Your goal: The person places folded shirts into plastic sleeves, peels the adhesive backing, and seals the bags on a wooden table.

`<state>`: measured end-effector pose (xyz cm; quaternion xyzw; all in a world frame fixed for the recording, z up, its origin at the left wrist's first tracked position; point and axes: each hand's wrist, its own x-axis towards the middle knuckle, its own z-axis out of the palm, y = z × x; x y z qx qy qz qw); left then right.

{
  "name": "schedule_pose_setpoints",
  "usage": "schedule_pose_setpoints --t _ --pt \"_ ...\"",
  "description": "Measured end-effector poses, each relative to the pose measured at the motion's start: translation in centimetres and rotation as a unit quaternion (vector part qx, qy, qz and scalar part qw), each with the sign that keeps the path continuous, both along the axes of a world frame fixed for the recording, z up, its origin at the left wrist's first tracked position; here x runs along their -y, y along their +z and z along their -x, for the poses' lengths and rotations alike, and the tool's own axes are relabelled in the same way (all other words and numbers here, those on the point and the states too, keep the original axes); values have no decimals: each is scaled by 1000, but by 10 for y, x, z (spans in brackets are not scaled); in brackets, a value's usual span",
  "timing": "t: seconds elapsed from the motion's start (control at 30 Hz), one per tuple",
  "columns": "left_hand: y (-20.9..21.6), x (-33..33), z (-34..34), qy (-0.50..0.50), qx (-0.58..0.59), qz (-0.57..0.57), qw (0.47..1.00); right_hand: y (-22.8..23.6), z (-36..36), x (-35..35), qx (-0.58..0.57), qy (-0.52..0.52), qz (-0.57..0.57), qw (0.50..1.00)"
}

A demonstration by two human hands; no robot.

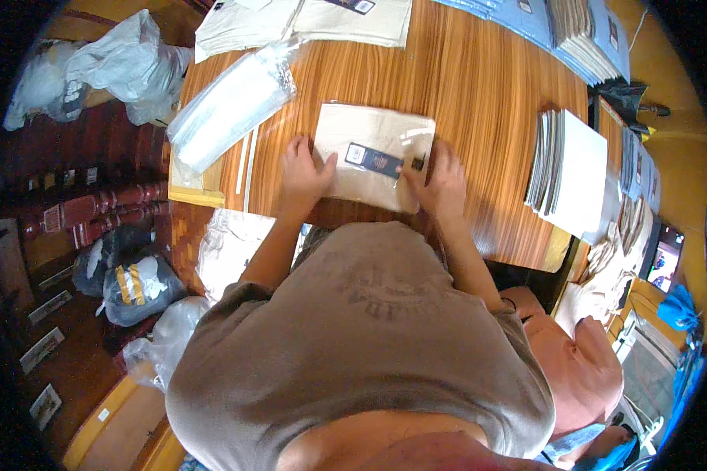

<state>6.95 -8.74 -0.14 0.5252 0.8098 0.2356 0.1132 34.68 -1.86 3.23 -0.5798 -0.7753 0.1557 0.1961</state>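
Note:
A folded beige garment in a clear plastic bag lies flat on the wooden table, close in front of me. On it is a dark hang tag with a white label. My left hand rests at the package's left edge, its thumb apart from the fingers. At the right edge lies my right hand, fingers stretched out and thumb over the bag's corner by the tag. Neither hand is wrapped round the package.
Clear plastic bags lie in a stack at the table's left. Stacked white sheets stand at its right edge. Cream garments and packaged blue ones line the far side. A person in a salmon top is beside me.

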Motion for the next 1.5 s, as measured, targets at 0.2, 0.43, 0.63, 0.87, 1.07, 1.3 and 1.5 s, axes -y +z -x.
schedule_pose_setpoints --t 0.2,0.43,0.63,0.87,1.07,1.3,1.5 --pt "-3 -10 7 0 391 11 920 -42 -28 -12 -222 -103 232 942" --pt "76 -185 102 -43 166 -168 971 34 69 -171 -402 -14 60 914" --pt "64 -335 151 -73 88 44 992 -8 142 -359 -149 -40 85 984" --pt "8 -367 111 15 5 102 995 -61 142 -358 -191 -155 84 966" --pt "26 -373 91 54 27 70 996 -58 149 -353 -182 -109 77 974" --pt "19 -302 94 -104 -72 -86 988 -59 129 -331 -161 -159 -7 974" --pt "101 -99 158 -97 83 -91 988 -63 162 -145 -372 38 99 922"
